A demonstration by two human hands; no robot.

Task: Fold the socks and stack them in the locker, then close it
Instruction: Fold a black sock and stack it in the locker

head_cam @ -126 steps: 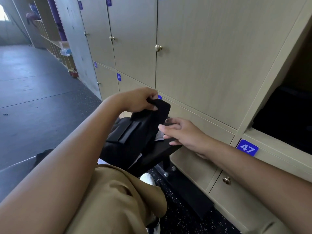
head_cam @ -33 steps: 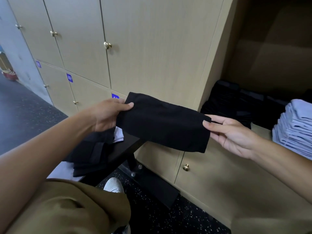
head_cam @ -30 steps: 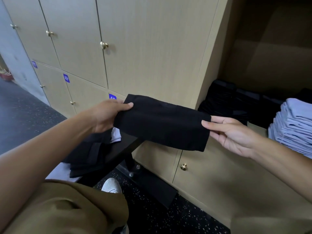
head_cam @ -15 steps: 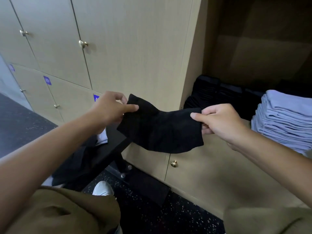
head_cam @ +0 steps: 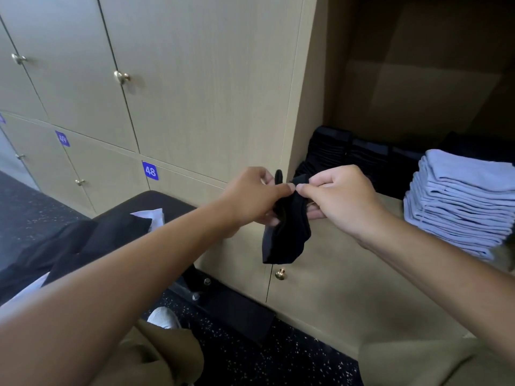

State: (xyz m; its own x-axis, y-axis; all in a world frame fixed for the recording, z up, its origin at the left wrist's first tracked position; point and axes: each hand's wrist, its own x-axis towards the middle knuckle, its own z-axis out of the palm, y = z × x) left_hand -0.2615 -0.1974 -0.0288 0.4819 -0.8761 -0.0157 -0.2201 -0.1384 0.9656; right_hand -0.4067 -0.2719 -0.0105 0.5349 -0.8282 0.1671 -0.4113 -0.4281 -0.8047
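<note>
Step in hand: folding black sock in half, held in air in front of open locker, just outside its left edge. Left hand and right hand both pinch the top edges together, thumbs touching; doubled sock hangs limp below. Advice: align edges square, smooth the crease before release, then lay on black stack at locker's rear left, not on lilac stack at right front. Material: soft knit, matte, drapes w/o stiffness. More dark socks lie on padded counter, unfolded.
</note>
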